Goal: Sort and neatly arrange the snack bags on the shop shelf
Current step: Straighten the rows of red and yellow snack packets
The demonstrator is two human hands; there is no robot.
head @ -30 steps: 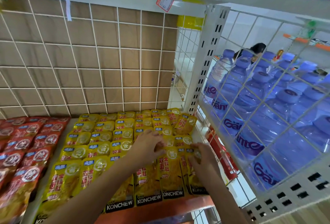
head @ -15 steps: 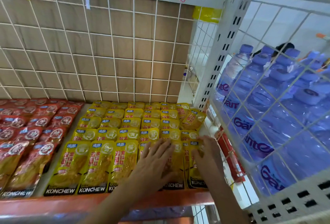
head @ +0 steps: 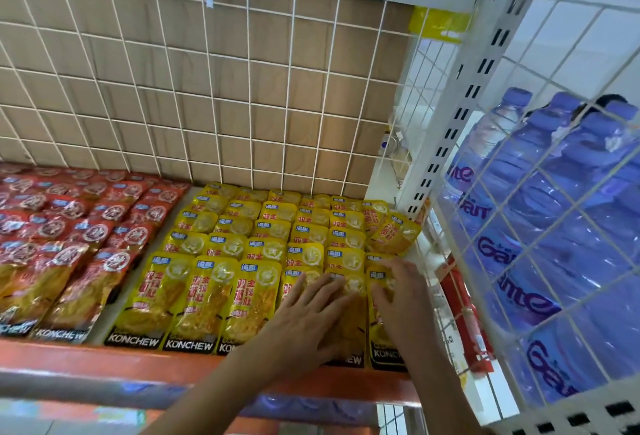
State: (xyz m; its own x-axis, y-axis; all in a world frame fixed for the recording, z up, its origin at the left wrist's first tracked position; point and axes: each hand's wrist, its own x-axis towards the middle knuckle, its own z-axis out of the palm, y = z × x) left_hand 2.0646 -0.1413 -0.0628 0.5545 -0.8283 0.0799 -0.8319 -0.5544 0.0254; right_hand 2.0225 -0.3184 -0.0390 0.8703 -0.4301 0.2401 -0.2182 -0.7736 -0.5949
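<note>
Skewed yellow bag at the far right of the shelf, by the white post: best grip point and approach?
Pinch the skewed yellow bag along its right edge, coming from above on the right. It lies flat and tilted. Its left side crowds the neat yellow rows, while its right edge looks free over the bare shelf. That is likely the only open edge.

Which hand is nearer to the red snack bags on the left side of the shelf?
Left. The left hand lies flat on the front yellow bags, right of the red snack bags; the right hand rests further right, on the last yellow column.
</note>
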